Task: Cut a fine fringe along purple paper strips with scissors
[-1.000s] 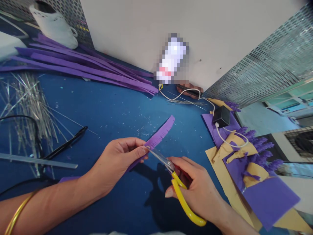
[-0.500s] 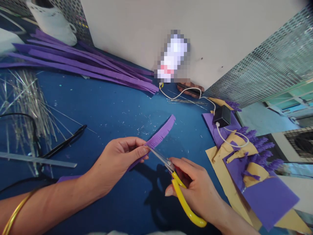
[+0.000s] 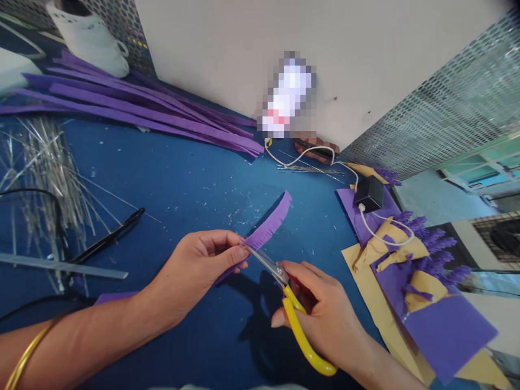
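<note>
A purple felt-like strip [image 3: 268, 225] with fine slits along one edge is pinched between the thumb and fingers of my left hand [image 3: 211, 257]. Its fringed end rises up and to the right, free of the table. My right hand [image 3: 320, 303] grips yellow-handled scissors [image 3: 303, 338], fingers in the loops. The blades lie across the strip right beside my left thumb; the tips are partly hidden there. More of the strip hangs below my left fingers, and another purple piece [image 3: 116, 297] shows behind my left forearm.
Long purple strips [image 3: 162, 111] lie at the back left near a white mug [image 3: 89, 38]. Thin wires [image 3: 49, 179] and a glue stick [image 3: 65, 265] are at left. A blurred phone [image 3: 288, 92] stands against the wall; a charger [image 3: 369, 193] and wrapped purple flowers [image 3: 430, 244] lie at right.
The scissors have moved slightly left and up, their blades now reaching further across the strip by my left thumb. My left hand has barely moved.
</note>
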Demonstrator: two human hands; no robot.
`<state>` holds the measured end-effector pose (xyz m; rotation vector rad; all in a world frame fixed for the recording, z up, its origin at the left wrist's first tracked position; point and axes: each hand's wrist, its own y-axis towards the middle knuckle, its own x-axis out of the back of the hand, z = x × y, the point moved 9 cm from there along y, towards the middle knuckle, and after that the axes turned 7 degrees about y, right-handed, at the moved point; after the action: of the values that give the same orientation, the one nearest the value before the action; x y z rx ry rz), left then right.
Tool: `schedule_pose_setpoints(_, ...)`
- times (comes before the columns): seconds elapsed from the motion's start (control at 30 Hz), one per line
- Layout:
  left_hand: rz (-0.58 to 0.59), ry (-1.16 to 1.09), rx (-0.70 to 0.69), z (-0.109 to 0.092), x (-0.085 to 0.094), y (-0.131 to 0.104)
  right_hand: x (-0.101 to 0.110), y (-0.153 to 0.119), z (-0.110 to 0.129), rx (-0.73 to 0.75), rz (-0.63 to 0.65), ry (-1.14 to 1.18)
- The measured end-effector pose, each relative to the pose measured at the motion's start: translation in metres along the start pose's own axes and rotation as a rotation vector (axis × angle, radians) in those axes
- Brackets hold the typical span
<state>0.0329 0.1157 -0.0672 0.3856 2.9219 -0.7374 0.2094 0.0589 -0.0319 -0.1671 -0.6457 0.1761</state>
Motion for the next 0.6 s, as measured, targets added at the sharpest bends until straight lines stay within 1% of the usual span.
schedule_pose_setpoints(0.4, 0.017, 0.012, 0.016, 0.0017, -0.0015, -0.0002, 0.0005, 0.0005, 0.0057, 0.029, 0.034, -0.020)
schedule_pose_setpoints(0.6, 0.053, -0.019, 0.034, 0.0027, -0.0033, 0.0001, -0.0016, 0.0015, -0.0004, -0.021, 0.051, 0.041)
